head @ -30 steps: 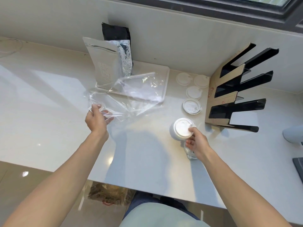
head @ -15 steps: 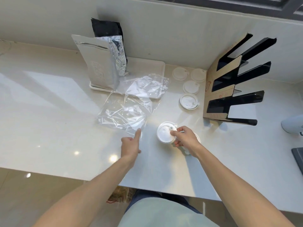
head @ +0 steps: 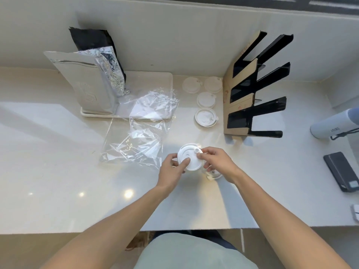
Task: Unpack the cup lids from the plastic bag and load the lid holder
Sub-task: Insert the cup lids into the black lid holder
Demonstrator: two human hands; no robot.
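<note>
Pale counter (head: 58, 171): both hands, left hand (head: 172, 169) and right hand (head: 215, 162), pinch the stack of lids (head: 191, 159); fingers should square it before carrying it to the lid holder (head: 252, 90).

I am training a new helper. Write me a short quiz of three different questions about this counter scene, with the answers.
1. True or false: the clear crumpled plastic bag lies flat on the counter, with no hand on it.
2. How many round white plastic lids lie loose on the counter left of the black slotted lid holder?
3. Which hands grip the white stack of lids? A) left hand only B) right hand only C) both

Key: 1 true; 2 four; 3 C
</note>
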